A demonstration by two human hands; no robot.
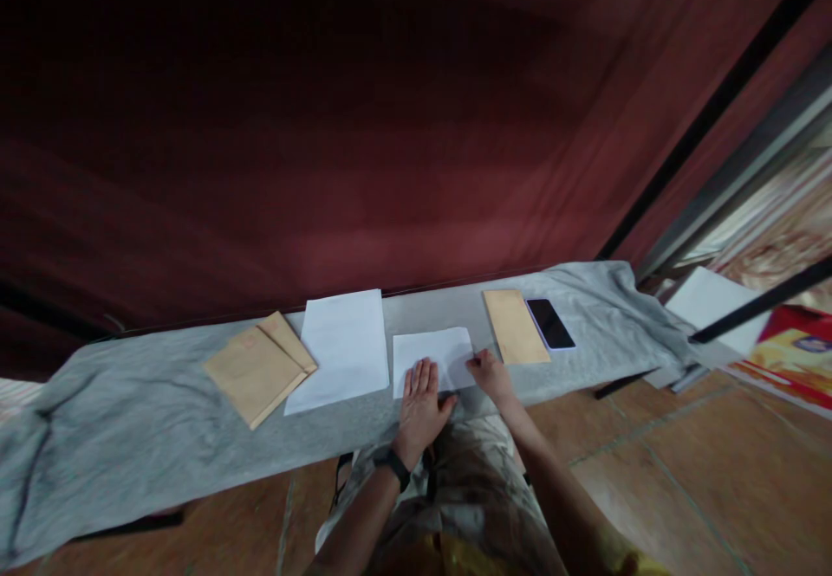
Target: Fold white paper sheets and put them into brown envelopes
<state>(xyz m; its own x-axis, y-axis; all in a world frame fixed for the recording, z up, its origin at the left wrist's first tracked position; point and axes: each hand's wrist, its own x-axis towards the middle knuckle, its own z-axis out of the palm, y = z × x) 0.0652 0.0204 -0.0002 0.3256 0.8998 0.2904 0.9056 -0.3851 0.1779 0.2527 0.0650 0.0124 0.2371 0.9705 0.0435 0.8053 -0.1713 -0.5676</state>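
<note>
As the left hand [421,398] lies flat, a small white sheet [425,345] rests under its fingers

The hand's fingers are extended and its thumb spread, gripping nothing. At the sheet's right edge, the right hand [490,374] has its fingers curled in; I cannot tell whether they pinch the paper. Just left of the left hand are larger white sheets [344,342]; farther left, overlapping brown envelopes [253,375]. Beyond the right hand, to its right, lie a tan envelope [516,325] and a phone [551,323]. A gray cloth [156,437] runs beneath both hands.
</note>
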